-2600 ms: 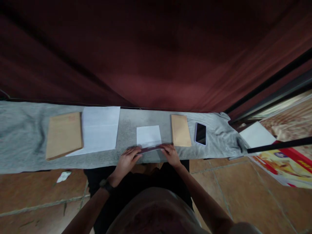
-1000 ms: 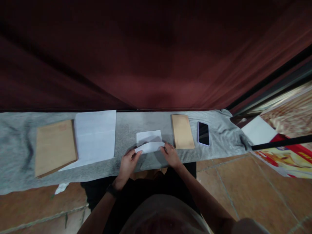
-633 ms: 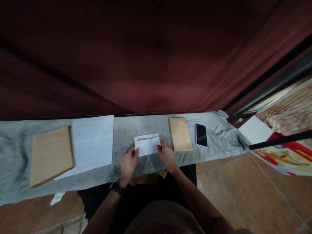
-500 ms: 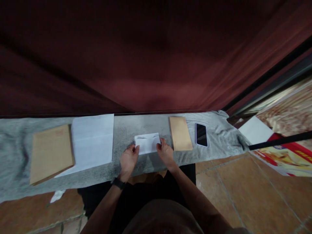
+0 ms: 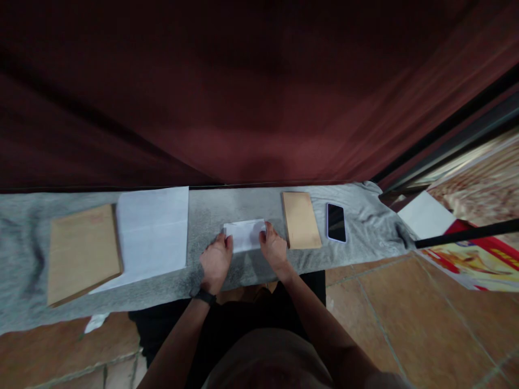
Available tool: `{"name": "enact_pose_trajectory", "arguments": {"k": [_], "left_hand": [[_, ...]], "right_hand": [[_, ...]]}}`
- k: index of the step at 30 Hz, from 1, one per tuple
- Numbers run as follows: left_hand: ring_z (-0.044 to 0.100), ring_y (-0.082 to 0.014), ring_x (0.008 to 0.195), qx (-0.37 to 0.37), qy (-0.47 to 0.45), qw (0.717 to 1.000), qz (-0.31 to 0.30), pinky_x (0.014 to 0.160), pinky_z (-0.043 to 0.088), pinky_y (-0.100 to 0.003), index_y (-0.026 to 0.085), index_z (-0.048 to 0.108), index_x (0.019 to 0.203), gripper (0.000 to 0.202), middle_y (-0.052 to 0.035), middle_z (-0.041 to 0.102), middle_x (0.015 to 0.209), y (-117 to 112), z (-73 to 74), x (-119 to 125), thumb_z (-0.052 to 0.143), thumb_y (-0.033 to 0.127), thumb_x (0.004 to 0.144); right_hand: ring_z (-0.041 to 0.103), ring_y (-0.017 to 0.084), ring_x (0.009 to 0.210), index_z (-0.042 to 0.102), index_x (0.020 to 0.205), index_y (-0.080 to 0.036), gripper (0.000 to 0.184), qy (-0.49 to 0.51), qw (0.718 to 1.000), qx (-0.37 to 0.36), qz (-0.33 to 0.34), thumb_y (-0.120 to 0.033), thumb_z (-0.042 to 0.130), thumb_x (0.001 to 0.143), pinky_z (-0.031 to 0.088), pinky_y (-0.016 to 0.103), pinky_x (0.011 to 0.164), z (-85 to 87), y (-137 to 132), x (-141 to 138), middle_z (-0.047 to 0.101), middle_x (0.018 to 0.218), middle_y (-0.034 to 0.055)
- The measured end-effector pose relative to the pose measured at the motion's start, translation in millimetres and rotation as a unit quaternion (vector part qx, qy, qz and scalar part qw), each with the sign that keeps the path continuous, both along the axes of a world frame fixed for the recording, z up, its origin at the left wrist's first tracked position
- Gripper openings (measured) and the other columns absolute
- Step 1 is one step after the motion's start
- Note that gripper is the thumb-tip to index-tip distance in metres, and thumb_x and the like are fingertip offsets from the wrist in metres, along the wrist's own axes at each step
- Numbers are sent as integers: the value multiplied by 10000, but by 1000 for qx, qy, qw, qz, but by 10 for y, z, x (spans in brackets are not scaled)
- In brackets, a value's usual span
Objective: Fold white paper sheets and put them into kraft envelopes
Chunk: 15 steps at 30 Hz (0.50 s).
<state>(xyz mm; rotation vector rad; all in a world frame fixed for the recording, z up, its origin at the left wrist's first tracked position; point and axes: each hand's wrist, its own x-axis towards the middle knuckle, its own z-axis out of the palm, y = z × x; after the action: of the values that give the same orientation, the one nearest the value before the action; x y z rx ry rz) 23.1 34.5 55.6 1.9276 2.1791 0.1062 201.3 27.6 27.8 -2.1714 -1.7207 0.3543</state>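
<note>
- Head view: folded white paper (image 5: 244, 235) lies flat at the centre of the grey cloth (image 5: 243, 202) covering the tabletop, just left of the small brown envelope (image 5: 301, 220).
- Left hand (image 5: 216, 261): fingers extended, pressing the paper's left end.
- Right hand (image 5: 274, 249): fingers flat on the right end, not gripping.
- Phone (image 5: 336, 222) lies right of the envelope.

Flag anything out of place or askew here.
A crumpled paper scrap lies on the floor below the near edge of the grey cloth, at left. The large white sheet sits skewed, one corner under the big brown envelope. The cloth bunches at its right end. The folded paper between left hand and right hand looks square.
</note>
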Motion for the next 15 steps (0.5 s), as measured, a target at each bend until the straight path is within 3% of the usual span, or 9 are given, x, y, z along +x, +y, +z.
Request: {"name": "enact_pose_trajectory", "arguments": {"k": [15], "left_hand": [[755, -289, 851, -20, -9, 999, 45, 725, 501, -340, 207, 696, 1130, 446, -122, 790, 921, 93, -40, 15, 363, 497, 1061]], "right_hand": [[765, 221, 921, 474, 1508, -211, 428, -97, 992, -74, 16, -341, 410, 1105, 554, 284, 759, 118, 97, -53, 748, 1199, 121]]}}
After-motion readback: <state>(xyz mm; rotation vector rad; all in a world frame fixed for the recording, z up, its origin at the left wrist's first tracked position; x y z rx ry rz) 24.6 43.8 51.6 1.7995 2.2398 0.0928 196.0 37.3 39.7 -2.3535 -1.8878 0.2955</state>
